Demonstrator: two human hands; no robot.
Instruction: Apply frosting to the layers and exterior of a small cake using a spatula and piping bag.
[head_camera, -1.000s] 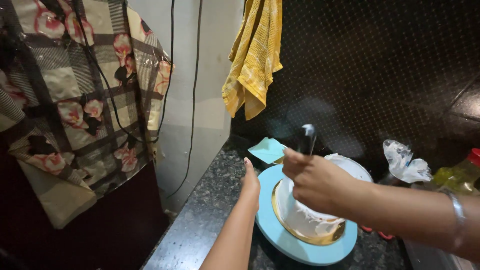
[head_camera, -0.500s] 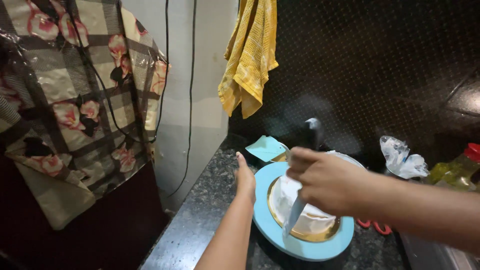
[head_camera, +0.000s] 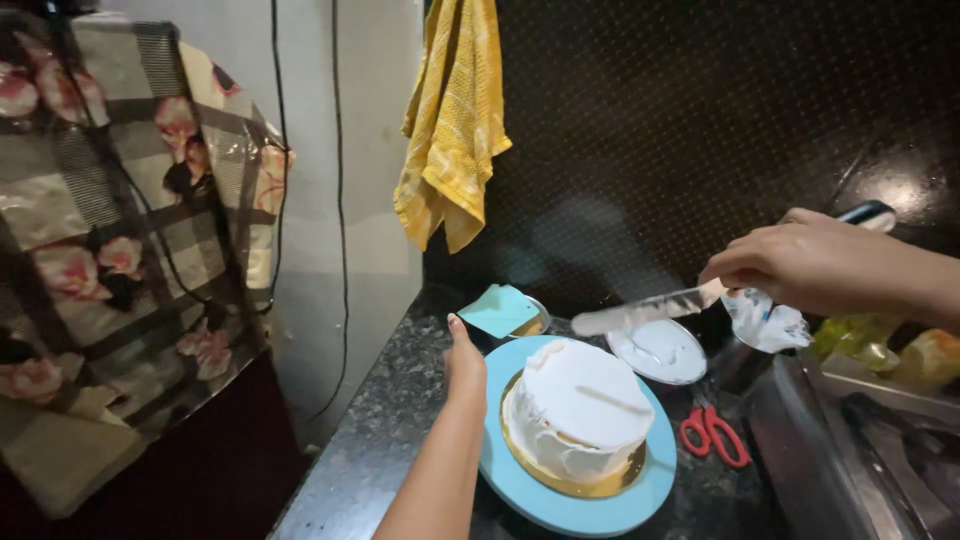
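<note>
Cake (head_camera: 580, 405) sits on gold board atop blue turntable (head_camera: 545, 500), near tabletop (head_camera: 390, 430) edge. Top & sides already coated white; sides look rough, a streak across top, so smoothing seems left. Left hand (head_camera: 464, 362) rests flat w/ fingers extended on turntable rim. Right hand (head_camera: 810, 265) closed round spatula (head_camera: 650, 310), blade up off cake, over small plate (head_camera: 660, 350) w/ icing. Red scissors (head_camera: 712, 435) just beside turntable; yellow towel (head_camera: 455, 120) hangs behind.

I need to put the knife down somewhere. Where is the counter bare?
Bare granite counter lies left of the blue turntable, beside the left hand. Right of the cake it is crowded: red scissors, a small plate, a plastic bag.
</note>
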